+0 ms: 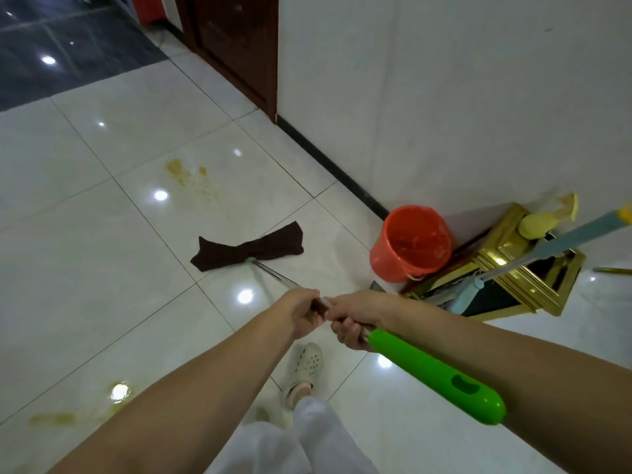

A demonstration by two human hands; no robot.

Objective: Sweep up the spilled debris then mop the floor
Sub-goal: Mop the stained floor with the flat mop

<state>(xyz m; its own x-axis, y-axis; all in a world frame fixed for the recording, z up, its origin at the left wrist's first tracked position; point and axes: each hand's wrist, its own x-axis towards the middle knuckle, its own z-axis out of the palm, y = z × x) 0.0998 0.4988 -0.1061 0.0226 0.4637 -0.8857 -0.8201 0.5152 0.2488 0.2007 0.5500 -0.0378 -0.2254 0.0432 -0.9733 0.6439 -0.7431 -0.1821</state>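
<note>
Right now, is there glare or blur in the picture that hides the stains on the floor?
Head view: round lamp glare dots the glossy floor; one spot sits on the near stain, the far stain shows clearly. The wide lens bends the wall line. The hands look slightly soft.

Floor [102, 268]: glossy pale tiles mirroring ceiling lights, smeared with dull yellow stains [191, 179]. Mop [273, 271]: shiny metal shaft, smooth glossy green plastic grip, dark brown matt cloth head [246, 248]. Bucket [410, 244]: orange plastic, inner wall filmed with residue. Stand [513, 268]: polished gold-coloured metal, mirror-bright. Wall [444, 97]: smooth glossy white tile. Door [232, 46]: dark varnished wood. Shoe [306, 364]: matt perforated cream plastic.
</note>
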